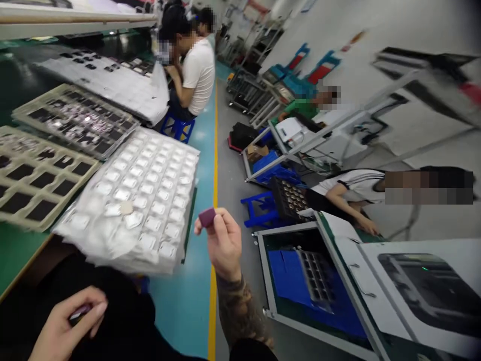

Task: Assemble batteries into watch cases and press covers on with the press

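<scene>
My right hand (pixel 224 243) is raised over the aisle, pinching a small flat purple square piece (pixel 207 217) between thumb and fingers. Low at the left, my left hand (pixel 71 321) is curled over my dark-clothed lap, thumb against forefinger. A bit of something dark and shiny shows in its grasp, too hidden to name. Between my hands and the bench lies a white plastic tray (pixel 152 178) with rows of pockets holding white pieces. Loose white pieces and a beige piece (pixel 127 207) lie on its near part, beside crumpled clear film (pixel 126 245).
Left of the white tray, a beige tray (pixel 48 188) and a clear tray (pixel 108 113) hold dark squares and purplish pieces. Another white sheet (pixel 112 82) lies farther along the bench. Co-workers sit ahead and at the right, near blue stools (pixel 178 129) and a metal-framed cart (pixel 293 312).
</scene>
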Demonstrator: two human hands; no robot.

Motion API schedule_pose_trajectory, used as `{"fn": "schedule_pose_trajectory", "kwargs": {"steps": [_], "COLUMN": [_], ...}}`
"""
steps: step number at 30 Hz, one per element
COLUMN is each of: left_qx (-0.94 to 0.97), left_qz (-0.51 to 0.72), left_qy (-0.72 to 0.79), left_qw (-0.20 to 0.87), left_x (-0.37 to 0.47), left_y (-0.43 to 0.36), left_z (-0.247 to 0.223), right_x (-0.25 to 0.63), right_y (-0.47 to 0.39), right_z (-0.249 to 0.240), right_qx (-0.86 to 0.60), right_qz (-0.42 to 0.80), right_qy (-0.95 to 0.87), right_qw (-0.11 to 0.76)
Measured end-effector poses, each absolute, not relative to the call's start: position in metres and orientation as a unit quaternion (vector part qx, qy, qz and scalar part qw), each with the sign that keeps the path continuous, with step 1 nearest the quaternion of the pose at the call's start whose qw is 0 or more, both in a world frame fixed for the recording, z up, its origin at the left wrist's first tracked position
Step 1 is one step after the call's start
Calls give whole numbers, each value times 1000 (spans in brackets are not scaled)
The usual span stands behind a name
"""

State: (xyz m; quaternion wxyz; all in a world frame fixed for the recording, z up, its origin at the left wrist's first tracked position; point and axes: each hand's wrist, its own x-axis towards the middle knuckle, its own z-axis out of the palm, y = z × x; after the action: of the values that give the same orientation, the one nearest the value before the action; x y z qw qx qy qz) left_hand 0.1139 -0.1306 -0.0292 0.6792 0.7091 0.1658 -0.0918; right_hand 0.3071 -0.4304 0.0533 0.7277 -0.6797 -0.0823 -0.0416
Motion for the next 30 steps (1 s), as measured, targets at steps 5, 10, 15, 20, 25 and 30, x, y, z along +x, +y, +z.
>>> {"fn": "schedule_pose_trajectory", "kwargs": {"steps": [5, 10, 15, 20, 25, 30], "left_qx": [709, 727, 659, 517, 369, 319], "left_qz": [98, 224, 263, 380, 456, 461], "left_qy": [54, 128, 231, 296, 346, 380], "left_qw": [696, 636, 665, 708, 732, 736], "left_x": [103, 52, -20, -53, -56, -51], "left_y": [-92, -16, 26, 21, 12, 13], "left_z": [43, 57, 54, 35, 10, 2], "right_x": [212, 173, 146, 121, 117, 125], "right_y": [-267, -139, -62, -28, -12, -8], "right_z": [47, 28, 16, 6, -10, -24], "right_qx": [-474, -407, -357, -395, -358, -352], "right_qz": [238, 460, 624, 578, 445, 447], "right_qy": [-91, -184, -275, -330, -413, -481], "right_qw": [843, 767, 638, 633, 709, 667]}}
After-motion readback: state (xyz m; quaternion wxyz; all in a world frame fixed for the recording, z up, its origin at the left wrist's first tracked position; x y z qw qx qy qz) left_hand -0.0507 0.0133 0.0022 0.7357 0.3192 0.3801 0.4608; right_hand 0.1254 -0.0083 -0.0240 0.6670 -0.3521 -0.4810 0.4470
